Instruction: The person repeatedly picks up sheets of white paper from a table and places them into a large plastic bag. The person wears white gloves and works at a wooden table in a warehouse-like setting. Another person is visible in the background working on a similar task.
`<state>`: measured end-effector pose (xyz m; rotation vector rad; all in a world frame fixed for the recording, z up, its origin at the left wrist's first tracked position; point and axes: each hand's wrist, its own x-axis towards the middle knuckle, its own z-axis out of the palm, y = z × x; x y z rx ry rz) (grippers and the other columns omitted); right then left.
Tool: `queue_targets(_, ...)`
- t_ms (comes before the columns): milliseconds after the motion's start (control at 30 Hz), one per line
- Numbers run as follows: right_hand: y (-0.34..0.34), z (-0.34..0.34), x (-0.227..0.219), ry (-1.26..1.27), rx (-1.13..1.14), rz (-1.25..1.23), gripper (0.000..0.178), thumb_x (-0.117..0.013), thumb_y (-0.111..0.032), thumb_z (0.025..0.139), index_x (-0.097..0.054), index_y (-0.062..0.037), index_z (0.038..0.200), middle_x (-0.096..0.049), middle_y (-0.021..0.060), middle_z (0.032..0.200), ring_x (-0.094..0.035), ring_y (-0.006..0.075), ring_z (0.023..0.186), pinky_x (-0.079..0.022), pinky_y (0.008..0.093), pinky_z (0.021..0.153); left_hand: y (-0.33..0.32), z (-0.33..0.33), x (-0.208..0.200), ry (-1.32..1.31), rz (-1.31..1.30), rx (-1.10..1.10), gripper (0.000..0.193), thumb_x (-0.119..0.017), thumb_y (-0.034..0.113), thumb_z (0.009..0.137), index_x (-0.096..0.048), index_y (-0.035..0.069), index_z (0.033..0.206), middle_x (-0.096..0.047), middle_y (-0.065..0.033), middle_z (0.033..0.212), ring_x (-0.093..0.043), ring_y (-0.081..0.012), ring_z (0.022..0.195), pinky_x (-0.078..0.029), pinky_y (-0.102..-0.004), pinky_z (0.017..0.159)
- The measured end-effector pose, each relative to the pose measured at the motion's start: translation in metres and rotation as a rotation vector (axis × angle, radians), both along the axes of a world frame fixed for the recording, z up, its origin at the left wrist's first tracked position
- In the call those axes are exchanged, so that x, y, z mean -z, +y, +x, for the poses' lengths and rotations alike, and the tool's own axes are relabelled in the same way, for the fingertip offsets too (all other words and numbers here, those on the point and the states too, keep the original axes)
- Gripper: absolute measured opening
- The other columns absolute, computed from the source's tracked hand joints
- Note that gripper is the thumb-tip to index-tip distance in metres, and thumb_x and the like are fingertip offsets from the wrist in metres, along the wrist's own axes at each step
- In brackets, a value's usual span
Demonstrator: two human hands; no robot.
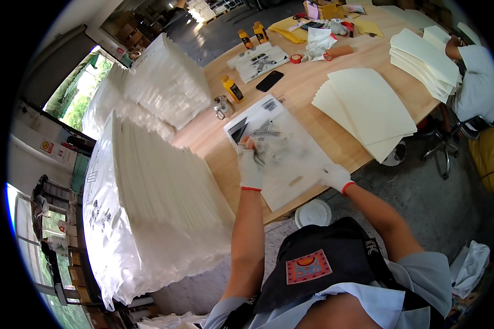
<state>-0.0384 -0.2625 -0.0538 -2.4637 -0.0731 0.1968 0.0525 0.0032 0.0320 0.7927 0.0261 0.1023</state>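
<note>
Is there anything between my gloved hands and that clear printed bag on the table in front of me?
Nothing visible. The left hand already rests flat on the clear printed bag, and the right hand touches its near right edge. The glue bottle and metal clip sit beyond the bag, not between.

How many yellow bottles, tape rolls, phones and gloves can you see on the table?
Yellow bottles: 3
Red tape rolls: 1
Black phones: 1
White gloves, one on the left hand and one on the right hand: 2
Total: 7
</note>
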Motion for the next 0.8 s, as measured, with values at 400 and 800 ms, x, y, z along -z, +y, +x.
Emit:
queue_targets(400,0.068,-0.010,-0.108,-0.153,-0.121,0.198,0.035,-0.049,-0.037,0.088,-0.063,-0.0084,0.101,-0.065,0.0079,0.088,-0.063,0.0240,0.082,-0.050,0.0383,0.074,-0.124,-0.158,-0.121,-0.831,1.379,0.385,0.030,-0.059,0.004,0.077,-0.062,0.009,0.106,-0.063,-0.0128,0.091,-0.059,-0.0296,0.078,-0.049,-0.0354,0.073)
queue_targets(800,-0.093,-0.005,-0.066,-0.500,0.273,-0.263,0.016,-0.053,-0.020,0.083,-0.059,-0.0084,0.092,-0.062,0.0170,0.086,-0.060,0.0367,0.077,-0.048,0.0461,0.066,-0.072,-0.114,-0.003,-0.178,1.164,0.233,0.017,-0.051,0.011,0.093,-0.060,0.004,0.106,-0.064,-0.0066,0.094,-0.059,-0.0140,0.087,-0.046,-0.0275,0.080)
